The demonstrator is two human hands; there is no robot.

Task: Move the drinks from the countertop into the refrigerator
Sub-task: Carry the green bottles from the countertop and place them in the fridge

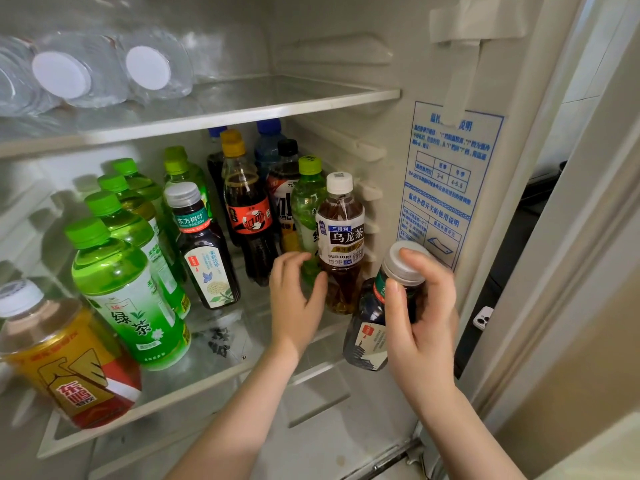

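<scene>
My right hand (420, 317) curls round the neck of a dark tea bottle (369, 327), near right, by the shelf's (194, 386) front edge. My left hand (294, 299) is loosely spread and empty, just beside the oolong tea bottle (341, 237) standing farther in.

A home kitchen, by all appearances, seen through the open front of a domestic refrigerator (346, 36). Its glass shelves (242, 110) are stocked with shop-bought drinks: water bottles (149, 67) laid on their sides above, with green tea bottles (128, 292), a cola bottle (247, 209) and a Suntory oolong tea bottle (341, 237) standing below. A blue-printed instruction sticker (446, 185) in Chinese, with a small settings table, is fixed to the cabinet's inner right wall. Past the refrigerator's right edge a white tiled wall (595, 64) rises above a dark surface (512, 254), and a white smartphone (483, 317) shows its camera lenses there
</scene>
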